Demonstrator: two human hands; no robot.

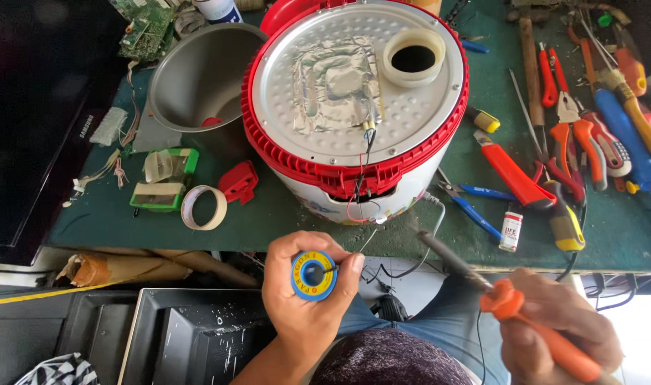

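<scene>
The round red-and-white rice cooker body [354, 107], turned bottom-up on the green workbench top [282, 210], fills the twelve o'clock part of the view. Its dimpled silver base plate carries a crinkled patch of foil, and thin red and black wires [364, 167] run from the foil down over the red rim toward six o'clock. At ten o'clock from the cooker stands the grey metal inner pot [197, 78], tipped on its side with its mouth facing five o'clock.

The orange-handled soldering iron [511, 303] is a long slim tool with a dark metal shaft and a bright orange collar and grip. Its long axis runs from four o'clock to ten o'clock, with the blurred tip pointing at ten o'clock toward the wires just below the cooker's rim. The right hand [561, 328], at five o'clock in the view, has its fingers wrapped tightly around the orange grip.

The small blue-and-yellow spool of solder wire [314, 274] sits at six o'clock, its flat face up toward the camera. The left hand [304, 299] clamps it between thumb and curled fingers, and a thin strand of solder leads from the spool toward two o'clock, near the iron's tip.
</scene>
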